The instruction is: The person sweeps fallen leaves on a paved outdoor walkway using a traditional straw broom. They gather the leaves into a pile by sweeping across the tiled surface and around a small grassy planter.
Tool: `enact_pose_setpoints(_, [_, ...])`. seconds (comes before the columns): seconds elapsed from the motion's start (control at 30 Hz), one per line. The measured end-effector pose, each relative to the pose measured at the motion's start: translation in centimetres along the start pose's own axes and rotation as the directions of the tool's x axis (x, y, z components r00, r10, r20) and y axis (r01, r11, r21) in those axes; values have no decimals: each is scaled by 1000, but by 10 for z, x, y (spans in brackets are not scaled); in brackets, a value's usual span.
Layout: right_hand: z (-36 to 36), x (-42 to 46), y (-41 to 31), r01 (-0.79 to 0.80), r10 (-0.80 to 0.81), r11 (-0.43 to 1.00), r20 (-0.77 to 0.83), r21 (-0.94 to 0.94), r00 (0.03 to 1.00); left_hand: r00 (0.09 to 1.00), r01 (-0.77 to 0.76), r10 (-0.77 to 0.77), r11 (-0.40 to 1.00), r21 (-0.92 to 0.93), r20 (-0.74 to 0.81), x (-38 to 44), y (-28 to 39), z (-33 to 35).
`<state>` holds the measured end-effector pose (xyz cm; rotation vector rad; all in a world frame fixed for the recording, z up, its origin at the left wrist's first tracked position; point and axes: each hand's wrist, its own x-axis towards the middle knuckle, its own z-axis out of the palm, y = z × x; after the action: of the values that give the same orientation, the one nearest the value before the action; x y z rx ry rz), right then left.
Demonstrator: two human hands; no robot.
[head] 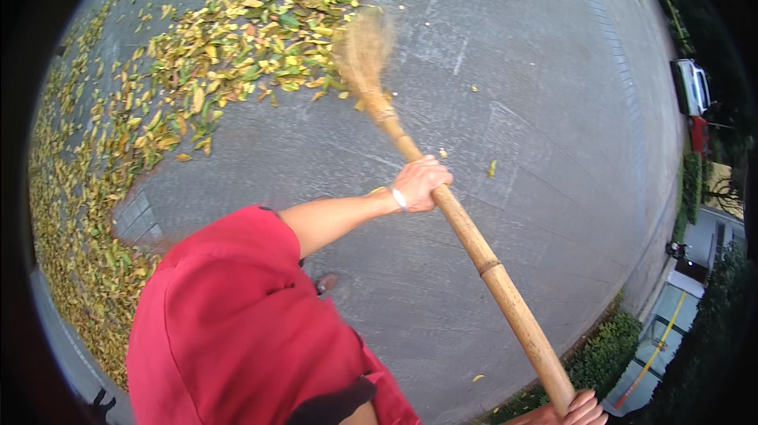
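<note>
My left hand, with a white band at its wrist, grips the bamboo handle of a broom partway along. My right hand holds the handle near its upper end, at the bottom right edge. The broom's bristle head is blurred and meets the right side of a spread of yellow and green fallen leaves on grey pavement. A shoe shows just beyond my red shirt.
Leaves lie thickly along the left side, beside a pale kerb. A few loose leaves dot the pavement. Green hedges, a parked vehicle and a gate with a yellow and orange bar stand along the right.
</note>
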<state>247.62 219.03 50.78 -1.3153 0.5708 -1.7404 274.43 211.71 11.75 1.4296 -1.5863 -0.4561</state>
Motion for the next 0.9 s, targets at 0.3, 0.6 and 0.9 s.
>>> enact_pose_setpoints(0.3, [56,-180,218,-794,789,508,190,334,585,427,246,-850,437,865,308,-286,-70,-313])
enact_pose_setpoints(0.6, [-147,-173,3,-400,470,882,-411,249,781,641,-57,-373,849,526,671,-221,57,-132])
enact_pose_setpoints(0.9, [-142,-245,-324,115,-291,926,-485,-361,824,491,-446,591,802,-398,640,-103,303,181])
